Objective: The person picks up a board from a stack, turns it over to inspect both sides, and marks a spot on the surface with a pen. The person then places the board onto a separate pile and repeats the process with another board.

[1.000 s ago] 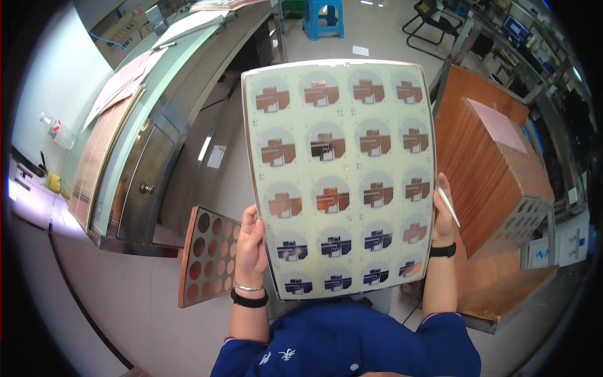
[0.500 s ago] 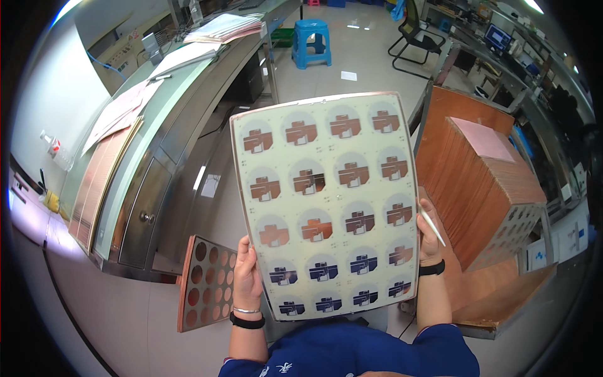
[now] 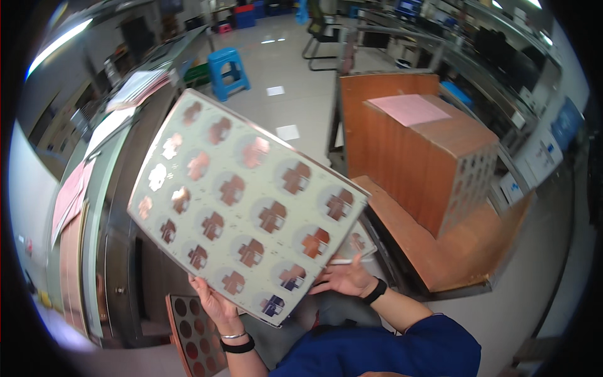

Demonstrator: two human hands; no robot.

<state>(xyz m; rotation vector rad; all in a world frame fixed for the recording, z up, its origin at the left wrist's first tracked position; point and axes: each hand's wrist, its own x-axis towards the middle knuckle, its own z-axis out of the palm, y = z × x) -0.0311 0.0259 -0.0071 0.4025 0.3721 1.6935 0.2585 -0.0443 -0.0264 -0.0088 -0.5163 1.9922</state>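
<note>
A large pale-green circuit board panel with rows of round copper patterns is held up in front of me, tilted so its right side slopes down. My left hand grips its lower left edge, thumb on the face. By its lower right edge, my right hand is open with fingers spread, the fingertips close to the edge; whether they touch it I cannot tell. Behind the panel, just above that hand, part of another pale piece with a copper pattern shows. A copper panel with round patches leans low on the left.
To the right, a tall stack of copper-coloured panels with a pink sheet on top stands on a brown-boarded rack. A long bench with papers runs along the left. A blue stool stands beyond.
The panel has turned clockwise and shifted left. My right hand has let go of its right edge and opened; the white pen-like stick it had is out of sight. The view has swung right.
</note>
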